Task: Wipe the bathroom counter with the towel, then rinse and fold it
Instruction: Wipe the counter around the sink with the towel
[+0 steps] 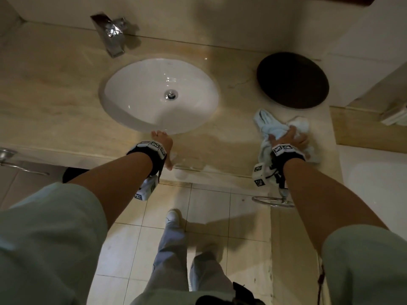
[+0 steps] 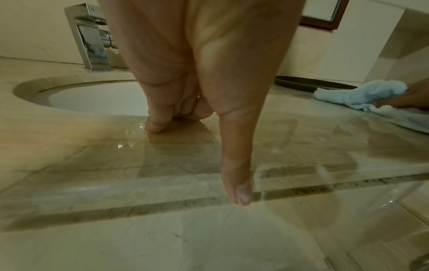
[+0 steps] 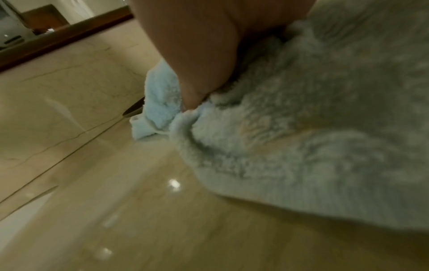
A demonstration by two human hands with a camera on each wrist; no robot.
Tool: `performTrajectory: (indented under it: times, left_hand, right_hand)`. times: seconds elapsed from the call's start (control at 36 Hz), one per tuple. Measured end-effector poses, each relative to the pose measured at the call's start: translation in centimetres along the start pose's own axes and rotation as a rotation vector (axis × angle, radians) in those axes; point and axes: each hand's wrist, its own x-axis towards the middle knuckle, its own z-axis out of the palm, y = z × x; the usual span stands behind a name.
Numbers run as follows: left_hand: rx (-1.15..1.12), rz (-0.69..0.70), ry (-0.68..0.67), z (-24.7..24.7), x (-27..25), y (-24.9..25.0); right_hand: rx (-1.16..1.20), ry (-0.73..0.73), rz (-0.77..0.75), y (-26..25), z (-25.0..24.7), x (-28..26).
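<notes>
A light blue towel [image 1: 269, 126] lies bunched on the beige marble counter [image 1: 55, 95], right of the white oval sink [image 1: 132, 84]. My right hand [image 1: 290, 137] lies on top of it and grips it. In the right wrist view the thumb [image 3: 197, 82] digs into a fold of the towel [image 3: 313, 128]. My left hand [image 1: 161, 142] holds nothing. It rests on the counter at the sink's front rim, fingertips [image 2: 155, 126] down and thumb [image 2: 239, 183] stretched toward the front edge. The left wrist view shows the towel [image 2: 371, 93] off to the right. Wet streaks and droplets shine on the counter [image 2: 92, 165].
A chrome faucet [image 1: 110, 34] stands behind the sink on the left. A dark round tray [image 1: 293, 80] sits at the back right, just beyond the towel. The counter ends at a wall step on the right. A chrome towel ring [image 1: 273, 201] hangs below the front edge. Tiled floor lies below.
</notes>
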Motion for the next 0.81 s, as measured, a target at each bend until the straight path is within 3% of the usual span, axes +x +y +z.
performTrajectory:
  times: [0.17,0.28,0.33,0.42,0.5,0.58,0.81]
  left_hand:
    - [0.010,0.004,-0.028,-0.3,0.4,0.2]
    - [0.007,-0.021,-0.016,-0.2,0.2,0.4]
    - [0.002,-0.027,-0.013,-0.2,0.3,0.4]
    - [-0.009,-0.043,-0.007,-0.1,0.4,0.6]
    - [0.007,-0.054,0.018,0.0,0.1,0.6]
    - [0.010,-0.048,0.037,0.2,0.0,0.4]
    - [-0.004,-0.033,0.029,0.3,0.2,0.2]
  right_hand:
    - [-0.100,-0.033,-0.154,-4.0,2.7,-5.3]
    - [-0.214,-0.167,-0.410,-7.8,5.3,-9.2]
    - [-0.247,-0.148,-0.512,-9.3,6.6,-10.8]
    - [-0.266,-0.081,-0.558,-10.0,7.2,-11.6]
    - [-0.258,-0.153,-0.590,-8.8,6.5,-10.0]
    - [-0.163,-0.175,-0.484,-6.5,5.2,-7.6]
    - [0.030,0.000,-0.055,3.0,-0.6,-1.8]
